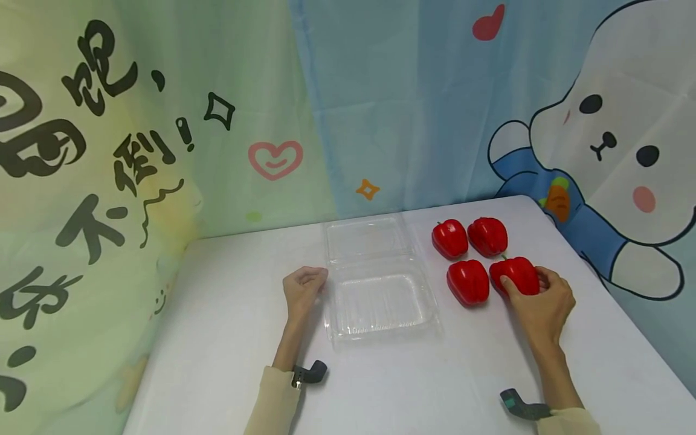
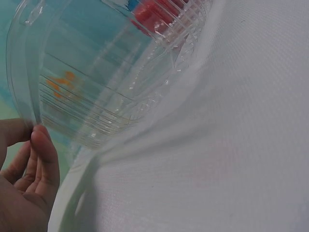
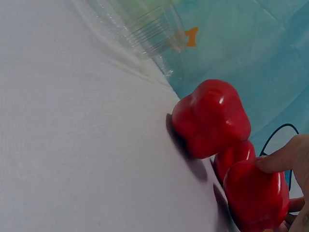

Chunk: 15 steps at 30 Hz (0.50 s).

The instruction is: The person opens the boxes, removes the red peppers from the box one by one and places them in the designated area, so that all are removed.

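A clear plastic clamshell box [image 1: 380,299] lies open on the table, its lid [image 1: 370,238] folded back toward the curtain. My left hand [image 1: 304,290] pinches the box's left rim between thumb and forefinger, plain in the left wrist view, where the thin edge [image 2: 34,96] runs into the fingertips. On the right, my right hand [image 1: 544,305] grips a red bell pepper [image 1: 516,275], thumb on its near side and fingers round the far right side. The right wrist view has the thumb on that gripped pepper [image 3: 256,195], with another pepper [image 3: 212,118] beside it.
Three more red peppers stand close by: one nearer the box [image 1: 468,282], two behind, left [image 1: 450,239] and right [image 1: 487,236]. A printed curtain [image 1: 370,121] hangs along the back and sides of the white table [image 1: 228,338].
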Tool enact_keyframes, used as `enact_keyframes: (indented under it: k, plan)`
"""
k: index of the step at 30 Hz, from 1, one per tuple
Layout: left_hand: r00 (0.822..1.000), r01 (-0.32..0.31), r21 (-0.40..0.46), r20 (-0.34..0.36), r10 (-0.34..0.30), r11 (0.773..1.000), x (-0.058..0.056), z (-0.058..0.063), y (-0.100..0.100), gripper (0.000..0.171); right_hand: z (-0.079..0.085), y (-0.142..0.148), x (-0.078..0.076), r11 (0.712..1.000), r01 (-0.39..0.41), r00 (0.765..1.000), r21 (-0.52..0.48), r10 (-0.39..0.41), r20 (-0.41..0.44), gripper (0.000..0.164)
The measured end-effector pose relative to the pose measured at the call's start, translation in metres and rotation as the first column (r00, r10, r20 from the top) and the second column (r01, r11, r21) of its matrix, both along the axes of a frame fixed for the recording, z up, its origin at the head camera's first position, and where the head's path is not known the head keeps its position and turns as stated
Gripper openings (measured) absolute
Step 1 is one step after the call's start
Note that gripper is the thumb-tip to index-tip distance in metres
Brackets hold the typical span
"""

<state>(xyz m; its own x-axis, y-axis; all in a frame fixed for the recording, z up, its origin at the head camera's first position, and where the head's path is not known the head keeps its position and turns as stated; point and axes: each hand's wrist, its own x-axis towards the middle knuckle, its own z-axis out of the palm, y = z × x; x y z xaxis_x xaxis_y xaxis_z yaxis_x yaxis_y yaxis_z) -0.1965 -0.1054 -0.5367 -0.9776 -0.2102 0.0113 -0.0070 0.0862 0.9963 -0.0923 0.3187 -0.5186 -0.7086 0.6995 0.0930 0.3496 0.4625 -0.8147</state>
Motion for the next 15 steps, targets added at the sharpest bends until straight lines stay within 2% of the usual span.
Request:
enact_keyframes:
  k: [15]
  plan:
    - [1.0, 0.011, 0.021, -0.01, -0.011, 1.0, 0.0005, -0.0002, -0.0011, 0.01, -0.0098, 0.0017, 0.003, 0.997, -0.077, 0.996, 0.013, 0.076, 0.052, 0.087]
